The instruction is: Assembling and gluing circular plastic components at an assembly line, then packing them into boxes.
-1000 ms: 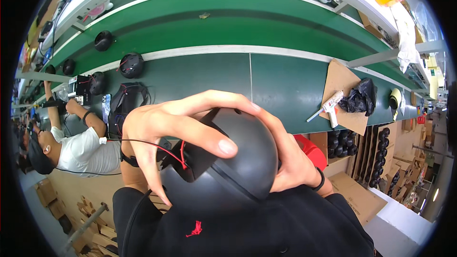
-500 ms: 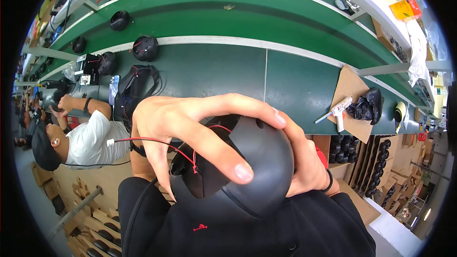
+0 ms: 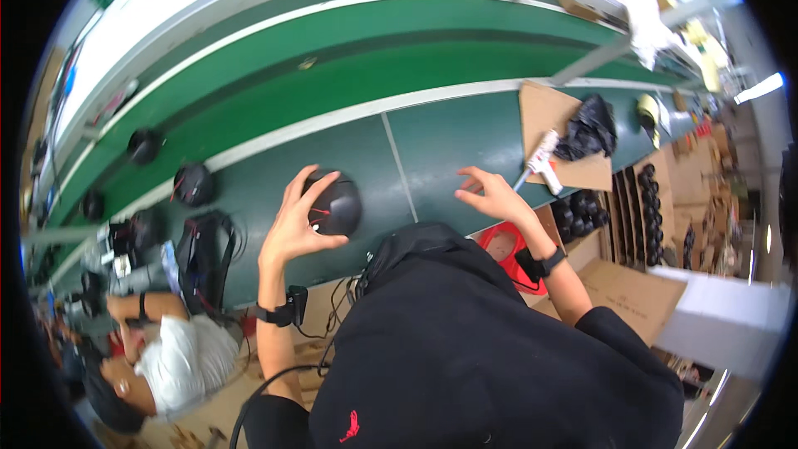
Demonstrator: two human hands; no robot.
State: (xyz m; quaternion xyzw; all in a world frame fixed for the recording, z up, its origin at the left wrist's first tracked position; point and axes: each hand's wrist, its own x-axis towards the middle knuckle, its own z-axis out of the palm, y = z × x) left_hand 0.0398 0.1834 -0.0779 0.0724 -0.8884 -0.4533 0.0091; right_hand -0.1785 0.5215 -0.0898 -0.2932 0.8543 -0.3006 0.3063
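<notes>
A black round shell point(image 3: 339, 206) rests on the dark green bench, a short red wire showing at its left side. My left hand point(image 3: 298, 224) is closed around that side, fingers over the top and thumb along the near edge. To the right, my right hand point(image 3: 495, 198) hovers over the bench's near edge, fingers apart and holding nothing. Nearest to it is a white glue gun point(image 3: 544, 156) with an orange trigger, lying on a cardboard sheet point(image 3: 539, 108). A crumpled black plastic bag point(image 3: 588, 129) sits on the same sheet.
More black round shells point(image 3: 194, 185) stand along the bench at left, near a black bag point(image 3: 205, 254). A co-worker in a white shirt point(image 3: 187, 357) sits at lower left. A red plastic stool point(image 3: 504, 248) is below the bench edge. Racks at right hold dark round parts point(image 3: 578, 214).
The black shell has gone from close in front of me to the bench, with my left hand on it. My right hand has let go and moved right. The view has turned.
</notes>
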